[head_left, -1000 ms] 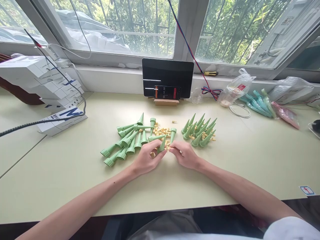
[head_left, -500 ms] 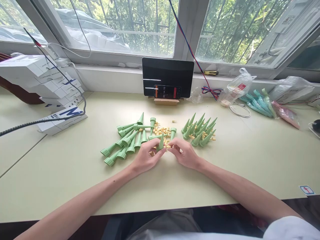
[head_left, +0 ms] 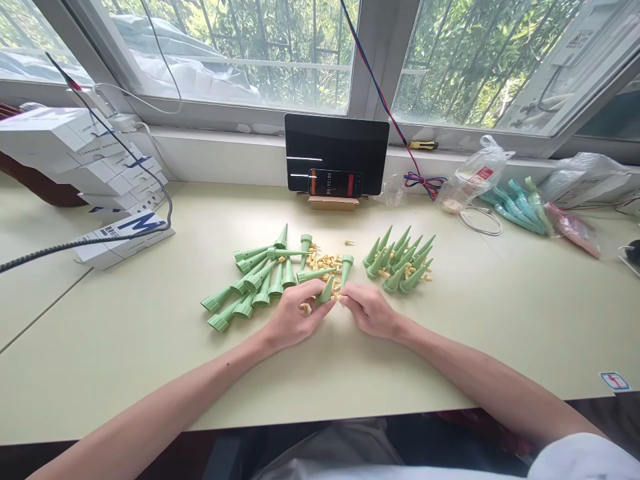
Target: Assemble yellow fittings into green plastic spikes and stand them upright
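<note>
Between the fingers of my left hand is a green plastic plant watering spike, its tip leaning up and right. My right hand pinches a small yellow valve piece against the spike's side; the fingers cover most of it. Just beyond my hands lies a pile of small yellow valve pieces. Several loose green spikes lie to the left of it. At the right, a group of green spikes stands upright with yellow pieces at their sides.
A phone showing a timer leans on a black tablet at the back. White boxes are stacked at the left. Plastic bags and a white cable lie at the back right.
The spike in my left hand has tilted further to the right and lower. My right hand has shifted slightly, its fingertips now closer against the spike.
</note>
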The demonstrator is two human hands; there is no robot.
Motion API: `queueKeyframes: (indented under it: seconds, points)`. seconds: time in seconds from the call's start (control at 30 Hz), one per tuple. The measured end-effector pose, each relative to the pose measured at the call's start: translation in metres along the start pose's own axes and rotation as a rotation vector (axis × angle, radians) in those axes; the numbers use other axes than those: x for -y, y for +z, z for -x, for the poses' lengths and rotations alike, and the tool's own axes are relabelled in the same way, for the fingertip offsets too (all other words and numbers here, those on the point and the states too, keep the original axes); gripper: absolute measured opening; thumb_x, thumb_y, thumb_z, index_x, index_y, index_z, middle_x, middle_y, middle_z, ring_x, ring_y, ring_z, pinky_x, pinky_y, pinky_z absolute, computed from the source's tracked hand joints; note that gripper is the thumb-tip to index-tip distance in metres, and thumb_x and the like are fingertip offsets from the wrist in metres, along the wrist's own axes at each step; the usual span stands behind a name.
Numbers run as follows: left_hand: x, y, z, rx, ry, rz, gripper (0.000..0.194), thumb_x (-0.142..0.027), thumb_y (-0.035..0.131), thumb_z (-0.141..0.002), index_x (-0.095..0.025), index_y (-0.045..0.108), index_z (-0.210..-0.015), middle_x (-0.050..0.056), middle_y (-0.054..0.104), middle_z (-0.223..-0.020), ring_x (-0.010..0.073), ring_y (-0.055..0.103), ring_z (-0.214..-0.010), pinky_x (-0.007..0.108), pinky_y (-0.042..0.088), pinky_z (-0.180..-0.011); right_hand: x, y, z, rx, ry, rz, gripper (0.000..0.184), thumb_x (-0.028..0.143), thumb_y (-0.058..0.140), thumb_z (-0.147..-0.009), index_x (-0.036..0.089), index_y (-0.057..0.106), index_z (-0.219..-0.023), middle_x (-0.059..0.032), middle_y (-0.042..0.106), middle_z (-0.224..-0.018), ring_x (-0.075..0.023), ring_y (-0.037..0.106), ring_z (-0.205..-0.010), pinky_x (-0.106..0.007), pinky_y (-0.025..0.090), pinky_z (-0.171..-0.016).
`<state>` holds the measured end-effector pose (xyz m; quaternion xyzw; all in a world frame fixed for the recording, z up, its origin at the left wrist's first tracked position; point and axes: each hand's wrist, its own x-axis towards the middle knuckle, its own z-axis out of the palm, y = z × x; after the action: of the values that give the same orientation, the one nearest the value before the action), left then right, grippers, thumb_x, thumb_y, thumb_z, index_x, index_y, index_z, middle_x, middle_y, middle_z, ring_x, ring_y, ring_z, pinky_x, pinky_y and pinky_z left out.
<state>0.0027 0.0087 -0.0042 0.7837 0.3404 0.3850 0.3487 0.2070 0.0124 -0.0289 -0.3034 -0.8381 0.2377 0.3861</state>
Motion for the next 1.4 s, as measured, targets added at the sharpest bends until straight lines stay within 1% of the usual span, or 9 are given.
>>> queueKeyframes:
  seconds: [0.13,0.27,0.4,0.53,0.73,0.93,1.1,1.27,1.4]
  points:
    - [0.0008,-0.0001,0.0005,0.002,0.006,-0.002,0.015,-0.024,0.058,-0.092,-0.016,0.057,-0.079,0.001,0.051,-0.072,0.0113,0.044,-0.064,0.022,0.033,-0.05,-0.0014,0.0006,0.0012,0.015,-0.005,0.01,0.033,0.029,0.031,-0.104,0.021,0.04,-0.073,0.0012,0.041,-0.065,-0.0141,0.036,-0.058,-0.028,0.031,-0.056]
    - [0.0007,-0.0005,-0.0001,0.002,-0.017,0.016,0.017,-0.025,0.057,-0.093,-0.015,0.058,-0.079,0.002,0.053,-0.074,0.012,0.047,-0.066,0.022,0.035,-0.051,-0.0001,0.0009,0.0012,-0.016,0.017,0.002,0.033,0.028,0.035,-0.104,0.02,0.043,-0.073,0.0016,0.043,-0.065,-0.013,0.038,-0.058,-0.027,0.033,-0.056]
    - [-0.0004,-0.0009,-0.0013,-0.012,-0.067,0.062,0.017,-0.029,0.057,-0.093,-0.015,0.06,-0.083,0.004,0.058,-0.079,0.0135,0.053,-0.071,0.022,0.042,-0.054,0.0039,0.0008,-0.0008,-0.097,0.039,-0.018,0.017,0.027,0.047,-0.101,0.019,0.055,-0.088,-0.0008,0.055,-0.076,-0.012,0.046,-0.062,-0.025,0.038,-0.057]
    - [-0.0011,-0.0014,-0.0016,-0.023,-0.095,0.087,0.019,-0.033,0.057,-0.093,-0.016,0.061,-0.085,0.005,0.06,-0.08,0.015,0.056,-0.074,0.022,0.045,-0.057,0.0053,0.0015,-0.002,-0.144,0.008,-0.028,0.007,0.024,0.053,-0.098,0.02,0.057,-0.096,-0.002,0.059,-0.082,-0.0106,0.047,-0.059,-0.023,0.04,-0.054]
    - [-0.0007,-0.0013,-0.0009,-0.01,-0.082,0.073,0.016,-0.029,0.058,-0.093,-0.016,0.063,-0.088,0.003,0.058,-0.078,0.0121,0.051,-0.069,0.021,0.04,-0.054,0.0037,0.0012,-0.0014,-0.136,-0.024,0.021,0.01,0.019,0.05,-0.098,0.019,0.057,-0.092,-0.0003,0.055,-0.074,-0.0109,0.045,-0.058,-0.023,0.038,-0.054]
    - [-0.0009,-0.0009,-0.0013,-0.027,-0.012,0.025,0.017,-0.026,0.059,-0.092,-0.016,0.059,-0.079,0.002,0.055,-0.074,0.0114,0.047,-0.066,0.021,0.036,-0.051,0.0038,-0.0004,-0.0015,-0.118,-0.022,0.016,0.014,0.021,0.049,-0.099,0.018,0.057,-0.088,0.0005,0.052,-0.07,-0.0114,0.044,-0.058,-0.023,0.038,-0.054]
    - [-0.0014,-0.0011,-0.0022,-0.02,0.027,0.009,0.014,-0.024,0.058,-0.093,-0.016,0.058,-0.081,0.003,0.057,-0.077,0.0113,0.048,-0.068,0.021,0.036,-0.052,0.0032,-0.0001,-0.0009,-0.106,-0.028,0.033,0.018,0.023,0.046,-0.1,0.019,0.057,-0.086,-0.0006,0.054,-0.069,-0.0125,0.046,-0.06,-0.024,0.038,-0.056]
    - [-0.0017,-0.0011,-0.0024,-0.028,-0.029,0.041,0.017,-0.027,0.06,-0.092,-0.016,0.057,-0.079,0.003,0.058,-0.079,0.0114,0.05,-0.069,0.02,0.039,-0.05,0.0049,0.0005,-0.0011,-0.141,-0.01,0.042,0.016,0.023,0.049,-0.099,0.019,0.058,-0.087,0.0001,0.053,-0.069,-0.0115,0.044,-0.056,-0.024,0.039,-0.055]
    - [0.0005,-0.0014,-0.0014,0.007,-0.119,0.157,0.015,-0.031,0.059,-0.093,-0.017,0.063,-0.098,0.005,0.062,-0.089,0.0126,0.058,-0.073,0.02,0.05,-0.054,0.0081,-0.0008,-0.0023,-0.163,-0.009,0.039,0.013,0.021,0.049,-0.099,0.018,0.059,-0.09,0.0001,0.055,-0.07,-0.0114,0.045,-0.056,-0.024,0.04,-0.055]
